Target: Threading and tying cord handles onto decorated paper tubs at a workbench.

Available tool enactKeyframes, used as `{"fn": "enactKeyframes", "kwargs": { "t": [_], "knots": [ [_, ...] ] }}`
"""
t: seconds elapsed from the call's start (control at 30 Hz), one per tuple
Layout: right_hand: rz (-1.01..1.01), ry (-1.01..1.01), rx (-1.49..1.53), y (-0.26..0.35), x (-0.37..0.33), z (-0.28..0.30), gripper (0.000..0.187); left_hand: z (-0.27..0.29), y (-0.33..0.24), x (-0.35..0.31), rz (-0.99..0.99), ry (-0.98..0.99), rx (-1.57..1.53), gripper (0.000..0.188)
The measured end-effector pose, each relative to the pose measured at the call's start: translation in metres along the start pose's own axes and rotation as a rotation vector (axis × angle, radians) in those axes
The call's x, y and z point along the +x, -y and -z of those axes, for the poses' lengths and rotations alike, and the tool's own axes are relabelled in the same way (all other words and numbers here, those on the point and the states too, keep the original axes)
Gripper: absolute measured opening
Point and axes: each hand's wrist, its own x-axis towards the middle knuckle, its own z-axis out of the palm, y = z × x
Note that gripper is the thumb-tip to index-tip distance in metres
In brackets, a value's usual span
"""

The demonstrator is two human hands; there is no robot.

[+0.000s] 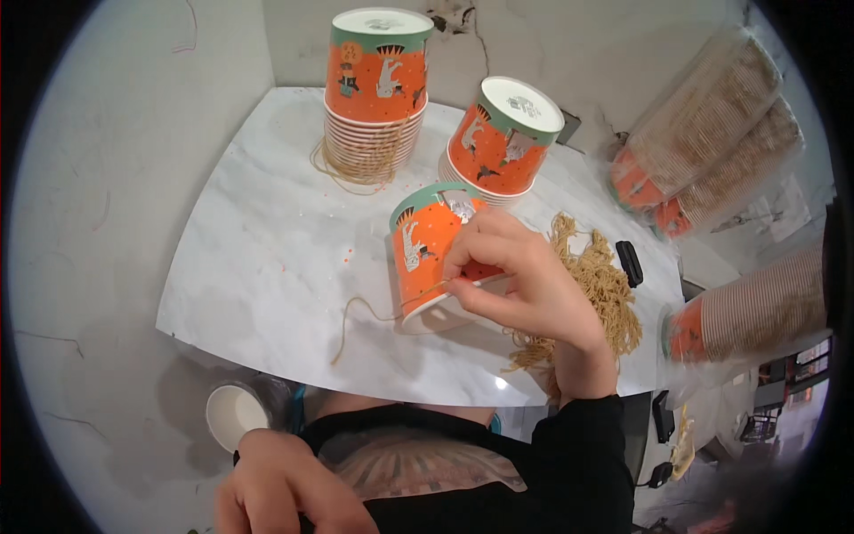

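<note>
An orange paper cup with a green band and animal pictures stands tilted and upside down near the middle of the table. Over its right side is my right hand, thumb and forefinger pinched on a thin tan string. The loose end of that string trails left across the cup's rim and onto the tabletop. Beside my right wrist lies a heap of cut tan strings. My left hand is low, in front of my body by the lower edge; its fingers bend downward and their tips are cut off.
Behind the cup, a tall stack of upside-down cups has string looped round its rims; a shorter stack stands to its right. Bagged cup stacks are at far right. A black object lies by the strings. Below the white table is a white-lined container.
</note>
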Motion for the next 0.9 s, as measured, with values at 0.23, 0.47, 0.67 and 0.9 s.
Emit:
{"fn": "enactKeyframes", "kwargs": {
  "t": [0.23,0.47,0.67,0.9],
  "knots": [
    [-0.023,-0.002,0.001,-0.01,0.003,0.008,0.008,-0.005,0.002,0.057,0.226,-0.102,1.864,0.012],
    [0.008,-0.087,-0.048,-0.009,0.004,0.024,0.01,0.031,-0.019,0.079,0.097,-0.513,2.11,0.037],
    [-0.009,-0.117,-0.032,-0.021,0.012,0.018,0.01,0.113,-0.047,0.06,0.65,-0.612,1.873,0.016],
    [-0.036,-0.051,-0.071,-0.012,-0.002,0.024,0.009,0.116,-0.061,0.079,0.787,-0.281,1.848,0.019]
  ]
}}
